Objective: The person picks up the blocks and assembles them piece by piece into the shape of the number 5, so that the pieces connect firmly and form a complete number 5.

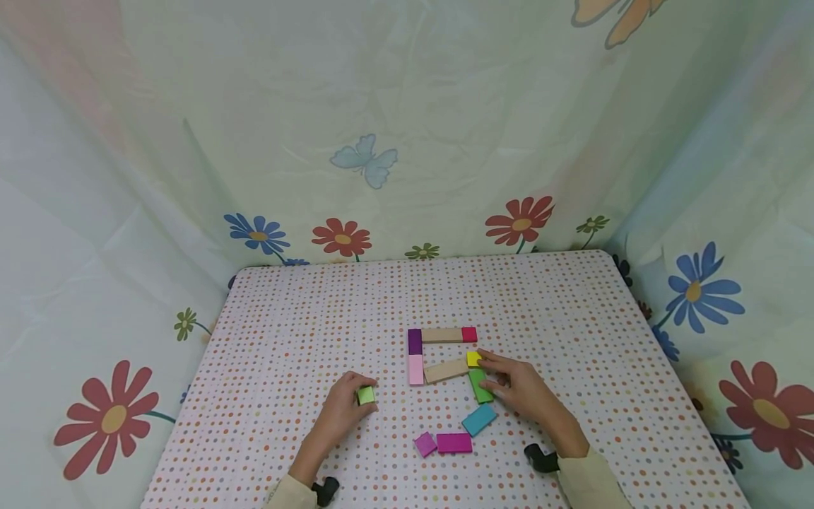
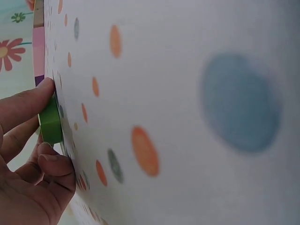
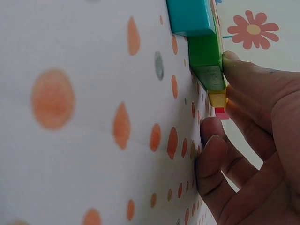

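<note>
My left hand (image 1: 340,408) grips a small light green block (image 1: 366,395) between thumb and fingers, close to the tabletop. In the left wrist view, that block (image 2: 50,123) shows below the thumb, with the other fingers curled beside it. On the other side, my right hand (image 1: 524,389) touches a yellow block (image 1: 473,359) with a fingertip, its thumb at the right side of a green block (image 1: 480,387). The right wrist view shows the thumb at the edge of the green block (image 3: 205,51); the lower fingers bend loosely near the table.
Beyond the yellow block, a purple block (image 1: 415,341), pink block (image 1: 415,370), two bare wood blocks (image 1: 441,336) and a red block (image 1: 469,334) form an outline. Nearer lie a teal block (image 1: 479,420), a magenta block (image 1: 454,443) and a small magenta cube (image 1: 425,445), on a dotted tablecloth (image 1: 280,332).
</note>
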Available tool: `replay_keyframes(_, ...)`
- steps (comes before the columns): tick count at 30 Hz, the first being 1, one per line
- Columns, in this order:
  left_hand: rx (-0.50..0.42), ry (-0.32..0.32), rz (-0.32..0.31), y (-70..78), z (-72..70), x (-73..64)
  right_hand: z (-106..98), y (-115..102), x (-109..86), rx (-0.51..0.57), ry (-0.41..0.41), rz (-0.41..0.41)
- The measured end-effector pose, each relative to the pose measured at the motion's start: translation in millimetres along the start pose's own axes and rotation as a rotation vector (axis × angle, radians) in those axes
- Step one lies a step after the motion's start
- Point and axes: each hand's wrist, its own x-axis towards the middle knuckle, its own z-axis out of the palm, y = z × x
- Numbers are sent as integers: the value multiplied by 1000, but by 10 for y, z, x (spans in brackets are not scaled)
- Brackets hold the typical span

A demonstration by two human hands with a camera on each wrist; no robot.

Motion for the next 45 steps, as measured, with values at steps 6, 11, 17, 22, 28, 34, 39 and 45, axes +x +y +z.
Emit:
replay_keyframes(6, 14, -3, -1, 1, 1, -8, -5, -10, 10, -5, -9, 12)
replay_keyframes(11, 28, -14, -13, 12, -10, -15, 0, -10, 9, 2, -9, 6)
replay_keyframes(17, 9, -28, -74, 47, -84, -34, 6, -1, 21, -9, -14, 17)
replay_keyframes(22, 33, -29, -62, 50, -116, -33, 7, 1, 21, -20, -23, 30)
replay_keyframes(28, 57, -29, -48, 36, -94, -12, 5, 13, 12, -15, -22, 17)
replay_keyframes(34, 14, -54, -10, 113, -95, 32, 2, -12, 12, -28, -13, 27)
replay_keyframes(39, -35, -140, 38, 191, -55, 44, 1, -30, 6, -20, -13, 33)
replay_keyframes(45, -71, -277, 103, 262, 62, 5, 0, -9, -9, -17, -9, 22)
